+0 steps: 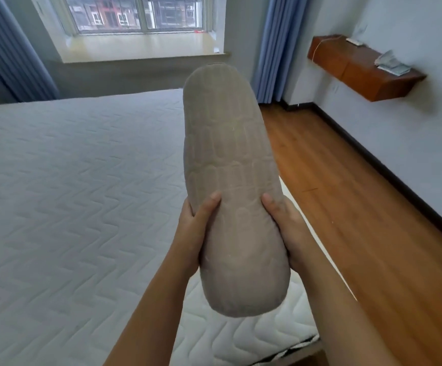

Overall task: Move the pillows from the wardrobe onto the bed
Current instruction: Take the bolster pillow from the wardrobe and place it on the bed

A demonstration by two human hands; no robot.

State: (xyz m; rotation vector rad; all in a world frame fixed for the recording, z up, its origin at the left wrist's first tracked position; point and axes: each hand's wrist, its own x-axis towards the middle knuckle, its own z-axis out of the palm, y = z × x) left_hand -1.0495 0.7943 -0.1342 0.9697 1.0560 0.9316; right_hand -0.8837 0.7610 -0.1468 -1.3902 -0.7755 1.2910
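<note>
A long beige quilted pillow (230,165) is held up in the air over the right edge of the bed (64,196), its length pointing away from me toward the window. My left hand (197,228) grips its left side near the lower end. My right hand (285,228) grips the opposite side. The bed is a bare white quilted mattress filling the left of the view. The wardrobe is out of view.
A wooden floor (346,212) runs along the bed's right side to the white wall. A wall-mounted wooden shelf (357,67) with papers hangs at upper right. A window with a deep sill (140,46) and blue curtains (275,46) lies beyond the bed.
</note>
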